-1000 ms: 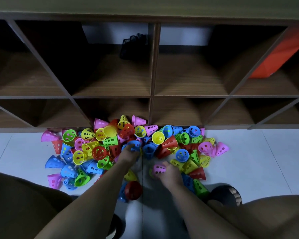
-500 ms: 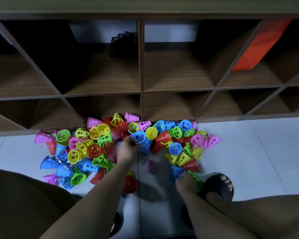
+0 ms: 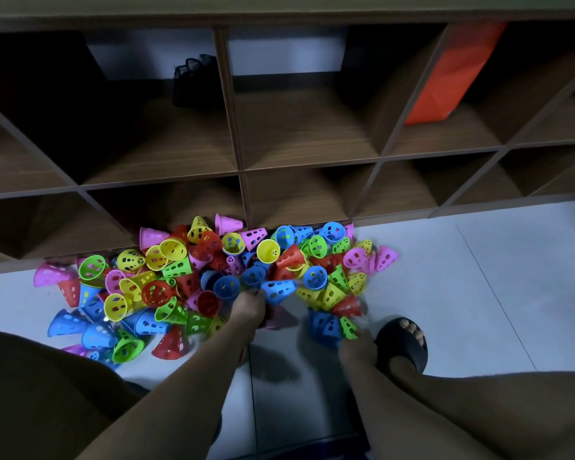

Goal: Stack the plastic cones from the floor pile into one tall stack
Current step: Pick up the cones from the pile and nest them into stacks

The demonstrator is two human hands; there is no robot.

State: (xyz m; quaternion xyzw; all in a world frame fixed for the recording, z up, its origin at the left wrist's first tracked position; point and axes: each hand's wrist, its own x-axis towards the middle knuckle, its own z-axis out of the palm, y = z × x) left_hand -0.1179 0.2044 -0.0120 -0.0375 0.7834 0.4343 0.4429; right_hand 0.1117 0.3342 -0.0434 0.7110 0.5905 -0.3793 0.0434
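A pile of holed plastic cones in blue, yellow, green, red and pink lies on the white floor against the bottom of a shelf unit. My left hand is at the middle of the pile and grips a short nest of blue cones. A single blue cone lies on its side just right of those fingers. A pink cone lies by the left wrist. My right hand is low on the right, its fingertips at a green cone beside blue cones. Blur hides its grip.
A brown cubby shelf rises behind the pile, holding an orange bag and a black mesh item. My foot in a black slipper stands right of the right hand. My knees fill both lower corners.
My left hand lowered slightly with the blue cones. My right hand let go of the pink cone a second ago and moved right and down to the green and blue cones.
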